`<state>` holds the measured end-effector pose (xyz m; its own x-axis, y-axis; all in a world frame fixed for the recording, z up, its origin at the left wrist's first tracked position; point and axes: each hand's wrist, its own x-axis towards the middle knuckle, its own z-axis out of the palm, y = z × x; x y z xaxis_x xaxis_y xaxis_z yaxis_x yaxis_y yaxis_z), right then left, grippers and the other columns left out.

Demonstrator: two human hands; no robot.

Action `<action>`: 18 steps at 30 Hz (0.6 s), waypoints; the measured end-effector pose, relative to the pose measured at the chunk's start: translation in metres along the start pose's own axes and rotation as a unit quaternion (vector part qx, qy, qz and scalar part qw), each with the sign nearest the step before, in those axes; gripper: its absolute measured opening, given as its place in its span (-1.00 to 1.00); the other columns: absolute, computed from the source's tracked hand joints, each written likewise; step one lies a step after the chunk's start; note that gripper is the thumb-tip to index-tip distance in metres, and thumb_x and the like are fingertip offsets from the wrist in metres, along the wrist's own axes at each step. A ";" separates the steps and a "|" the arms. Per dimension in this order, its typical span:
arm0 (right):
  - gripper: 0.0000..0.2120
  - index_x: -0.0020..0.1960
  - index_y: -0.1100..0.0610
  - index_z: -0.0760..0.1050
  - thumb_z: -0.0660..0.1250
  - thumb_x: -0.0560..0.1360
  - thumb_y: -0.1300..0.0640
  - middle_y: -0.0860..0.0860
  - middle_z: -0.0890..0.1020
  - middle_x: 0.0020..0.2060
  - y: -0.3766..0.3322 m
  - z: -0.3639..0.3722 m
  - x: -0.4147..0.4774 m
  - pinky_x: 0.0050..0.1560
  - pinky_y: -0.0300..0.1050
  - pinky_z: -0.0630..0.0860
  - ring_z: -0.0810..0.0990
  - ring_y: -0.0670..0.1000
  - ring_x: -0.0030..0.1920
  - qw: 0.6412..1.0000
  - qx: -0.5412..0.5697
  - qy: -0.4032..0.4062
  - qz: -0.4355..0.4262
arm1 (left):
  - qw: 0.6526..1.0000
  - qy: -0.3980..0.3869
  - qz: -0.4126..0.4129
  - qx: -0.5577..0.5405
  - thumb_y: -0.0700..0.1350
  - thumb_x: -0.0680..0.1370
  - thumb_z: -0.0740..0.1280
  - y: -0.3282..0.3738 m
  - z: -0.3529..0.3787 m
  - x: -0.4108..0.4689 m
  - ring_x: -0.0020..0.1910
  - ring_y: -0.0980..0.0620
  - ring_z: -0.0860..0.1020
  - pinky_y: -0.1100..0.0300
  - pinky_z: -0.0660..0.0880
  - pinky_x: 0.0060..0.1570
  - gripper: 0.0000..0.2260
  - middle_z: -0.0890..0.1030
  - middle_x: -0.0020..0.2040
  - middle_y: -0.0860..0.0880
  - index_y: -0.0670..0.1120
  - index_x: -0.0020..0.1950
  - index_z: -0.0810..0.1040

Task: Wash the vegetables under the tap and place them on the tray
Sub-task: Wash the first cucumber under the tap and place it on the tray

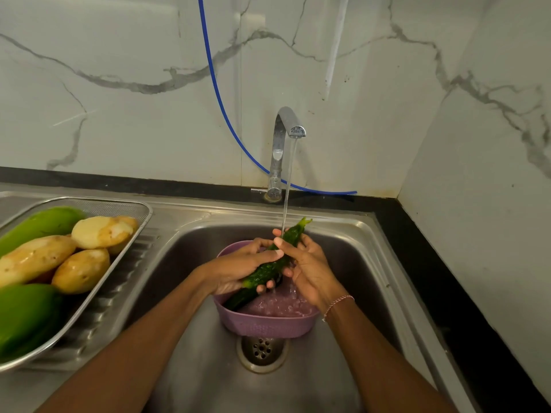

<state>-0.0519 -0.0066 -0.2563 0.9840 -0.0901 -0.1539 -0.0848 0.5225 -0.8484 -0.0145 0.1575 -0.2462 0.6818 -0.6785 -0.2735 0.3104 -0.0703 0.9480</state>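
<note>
A dark green cucumber (268,269) lies slanted over the sink, its stalk end up under the water stream from the chrome tap (283,138). My left hand (238,269) grips its lower half from the left. My right hand (307,266) curls round its upper half from the right. Below them sits a purple plastic basket (262,323) with water in it; a second dark vegetable may lie inside, partly hidden. At the left, a steel mesh tray (125,275) holds several pale potatoes (98,232) and green fruits (26,317).
The steel sink basin (351,263) has its drain (261,350) just in front of the basket. A blue hose (220,93) runs down the marble wall behind the tap. A black counter edge (441,281) borders the sink on the right.
</note>
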 end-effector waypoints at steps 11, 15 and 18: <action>-0.54 0.02 0.16 0.54 0.15 0.71 -0.21 0.04 0.64 -0.16 0.009 0.001 0.006 -0.05 -0.04 0.54 0.62 0.00 -0.11 0.919 -0.342 0.187 -0.049 | 0.990 -0.066 -0.081 0.096 0.12 0.64 0.33 0.003 0.000 -0.004 -0.35 0.10 0.42 0.35 0.35 -0.53 -0.53 0.54 -0.10 -0.09 -0.16 0.41 0.44; -0.64 0.22 0.09 0.53 0.24 0.69 -0.18 0.09 0.71 0.11 0.017 0.000 0.010 0.23 0.10 0.63 0.70 0.06 0.14 0.962 -0.249 0.108 0.021 | 0.980 -0.040 -0.079 0.179 0.00 0.60 0.44 0.001 -0.007 -0.003 -0.41 0.11 0.42 0.34 0.35 -0.54 -0.56 0.55 -0.18 -0.06 -0.27 0.33 0.47; -0.81 0.25 0.06 0.47 0.38 0.66 0.18 0.11 0.71 0.14 0.016 0.005 0.004 0.14 0.10 0.70 0.73 0.09 0.16 0.990 -0.139 0.012 0.035 | 0.978 -0.012 -0.046 0.204 -0.03 0.65 0.37 -0.004 -0.015 -0.002 -0.33 0.06 0.53 0.26 0.47 -0.40 -0.77 0.61 -0.13 -0.14 -0.18 0.18 0.57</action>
<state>-0.0486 0.0055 -0.2677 0.9703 -0.0838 -0.2269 -0.1963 0.2757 -0.9410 -0.0070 0.1697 -0.2515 0.6464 -0.6720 -0.3613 0.0759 -0.4145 0.9069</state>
